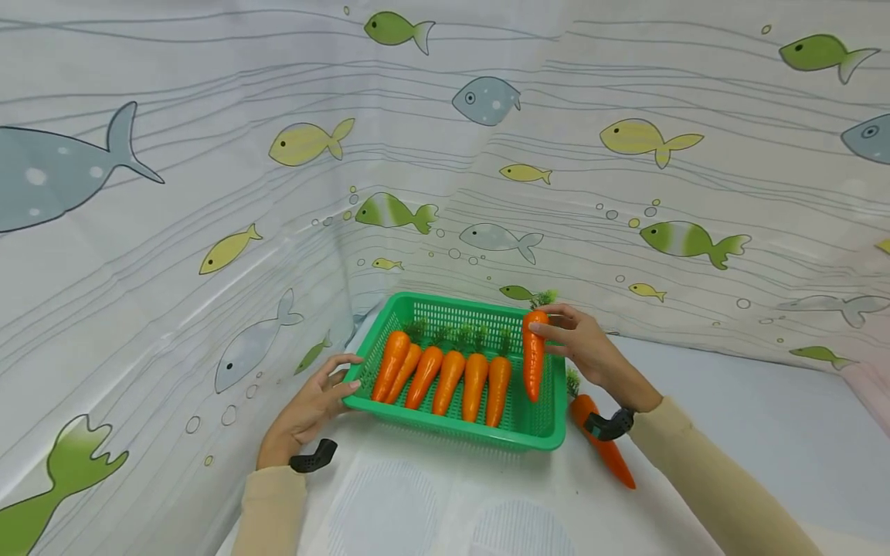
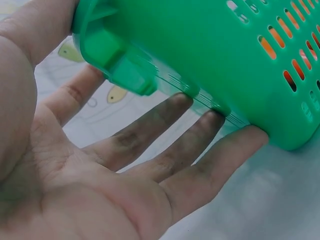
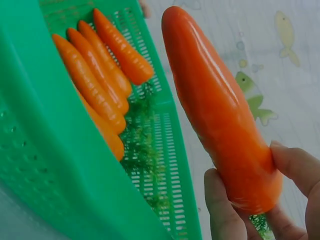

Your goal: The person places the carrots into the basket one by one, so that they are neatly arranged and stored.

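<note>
A green plastic basket (image 1: 459, 427) stands on the white surface with several orange carrots (image 1: 449, 382) lying side by side in it, their leafy tops toward the far wall. At its left end, my left hand (image 1: 309, 409) holds the rim; in the left wrist view the fingertips (image 2: 252, 137) touch the outer wall. With thumb and fingers, my right hand (image 1: 584, 347) pinches another carrot (image 3: 220, 115) near its leafy end. In the head view that carrot hangs tip down, overlapping the basket's right end. The fingers partly hide its green top.
One more carrot (image 1: 606, 452) lies on the table outside the basket's right end, below my right wrist. A white cloth printed with fish (image 1: 684, 239) hangs behind and along the left. Pale striped circles (image 1: 382, 510) mark the surface in front of the basket.
</note>
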`<state>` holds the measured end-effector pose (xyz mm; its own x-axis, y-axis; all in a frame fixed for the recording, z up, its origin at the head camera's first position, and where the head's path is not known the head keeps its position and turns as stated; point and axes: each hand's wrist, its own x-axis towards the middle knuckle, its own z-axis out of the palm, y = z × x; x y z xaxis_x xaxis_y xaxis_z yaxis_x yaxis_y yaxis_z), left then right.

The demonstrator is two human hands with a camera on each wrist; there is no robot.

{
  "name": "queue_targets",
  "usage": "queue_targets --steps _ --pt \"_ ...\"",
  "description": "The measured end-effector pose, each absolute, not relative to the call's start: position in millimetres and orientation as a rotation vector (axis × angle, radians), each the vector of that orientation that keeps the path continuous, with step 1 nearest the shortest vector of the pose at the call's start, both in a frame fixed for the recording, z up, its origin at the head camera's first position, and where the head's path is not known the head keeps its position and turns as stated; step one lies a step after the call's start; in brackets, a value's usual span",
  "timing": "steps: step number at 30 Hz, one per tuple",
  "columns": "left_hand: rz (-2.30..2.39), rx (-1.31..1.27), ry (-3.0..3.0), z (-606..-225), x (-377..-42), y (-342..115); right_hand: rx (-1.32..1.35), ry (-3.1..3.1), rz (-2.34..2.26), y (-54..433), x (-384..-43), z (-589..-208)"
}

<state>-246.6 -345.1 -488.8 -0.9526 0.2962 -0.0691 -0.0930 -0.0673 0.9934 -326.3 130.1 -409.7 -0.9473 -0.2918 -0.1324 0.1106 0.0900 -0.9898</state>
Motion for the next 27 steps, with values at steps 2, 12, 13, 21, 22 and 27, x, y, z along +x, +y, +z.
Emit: queue_targets --steps 2,12,13,21,22,27 --pt "2.111 0.226 1.934 -488.6 -246.0 -345.4 -0.181 2.051 -1.936 122.8 -327.7 -410.2" --pt "2.115 0.211 1.94 -490.6 -245.5 -345.7 -0.165 1.982 -1.965 87.9 -332.3 -413.1" --pt "2.114 0.207 1.939 -489.9 -245.4 -345.4 -0.16 1.975 -1.974 84.9 -332.8 -412.9" --pt "2.111 0.173 1.952 -483.7 -244.4 -343.8 -0.166 1.944 -2.016 55.9 -335.3 -413.0" --pt "2.108 0.172 1.956 -484.0 -244.5 -343.7 -0.173 1.938 -2.016 52.4 -335.5 -413.3" --pt "2.098 0.18 1.965 -486.7 -245.7 -342.6 -0.178 1.939 -1.992 36.7 -335.0 -417.9"
